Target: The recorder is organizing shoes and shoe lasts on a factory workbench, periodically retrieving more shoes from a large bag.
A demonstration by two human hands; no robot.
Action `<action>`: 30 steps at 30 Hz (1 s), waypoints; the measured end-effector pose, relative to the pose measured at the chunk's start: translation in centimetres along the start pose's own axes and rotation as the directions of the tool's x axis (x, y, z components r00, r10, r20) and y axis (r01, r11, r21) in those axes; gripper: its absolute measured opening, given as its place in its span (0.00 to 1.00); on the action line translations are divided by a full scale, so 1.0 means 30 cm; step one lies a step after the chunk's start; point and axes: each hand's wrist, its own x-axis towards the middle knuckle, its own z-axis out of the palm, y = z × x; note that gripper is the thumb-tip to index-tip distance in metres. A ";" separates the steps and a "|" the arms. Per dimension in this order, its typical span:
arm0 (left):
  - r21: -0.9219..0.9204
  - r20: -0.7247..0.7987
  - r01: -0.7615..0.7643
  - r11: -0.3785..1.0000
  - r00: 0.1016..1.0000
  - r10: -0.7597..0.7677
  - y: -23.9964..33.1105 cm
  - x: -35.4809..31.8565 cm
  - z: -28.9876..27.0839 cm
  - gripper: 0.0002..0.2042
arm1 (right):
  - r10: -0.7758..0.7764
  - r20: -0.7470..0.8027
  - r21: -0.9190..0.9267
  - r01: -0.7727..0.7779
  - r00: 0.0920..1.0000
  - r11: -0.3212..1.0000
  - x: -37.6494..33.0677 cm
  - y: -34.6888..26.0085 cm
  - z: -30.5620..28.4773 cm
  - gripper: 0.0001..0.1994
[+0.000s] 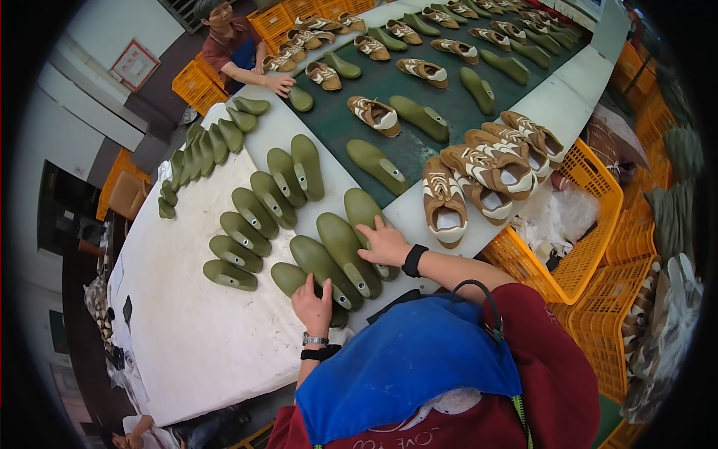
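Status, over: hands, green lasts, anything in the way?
Left hand and right hand touching nearest green lasts. Lasts lie side by side on table. Brown shoes near right hand, not blocking.

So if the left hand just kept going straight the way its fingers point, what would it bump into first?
Most likely the green shoe last at the left hand's fingertips, second from left in the near row; exact depth is unclear.

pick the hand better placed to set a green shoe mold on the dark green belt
Probably the right hand, which touches a green shoe mold close to the dark green belt. The left hand is farther from the belt, toward the other end of that row.
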 end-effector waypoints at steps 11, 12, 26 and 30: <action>0.002 -0.027 -0.048 0.999 0.998 0.048 -0.005 0.011 0.009 0.19 | -0.085 -0.247 0.047 0.099 0.965 0.994 0.237 0.233 -0.150 0.18; 0.000 -0.027 -0.051 0.999 0.998 0.051 -0.005 0.011 0.011 0.19 | -0.010 -0.313 -0.010 0.007 0.950 1.000 0.245 0.226 -0.198 0.15; -0.006 0.027 0.041 0.999 0.999 -0.040 -0.004 -0.003 -0.004 0.19 | 0.273 -0.148 0.013 -0.274 0.951 0.962 0.454 0.339 -0.185 0.14; -0.026 -0.009 0.022 0.999 1.000 -0.022 -0.012 -0.008 0.006 0.20 | 0.207 -0.133 -0.017 -0.211 0.969 0.977 0.462 0.317 -0.173 0.12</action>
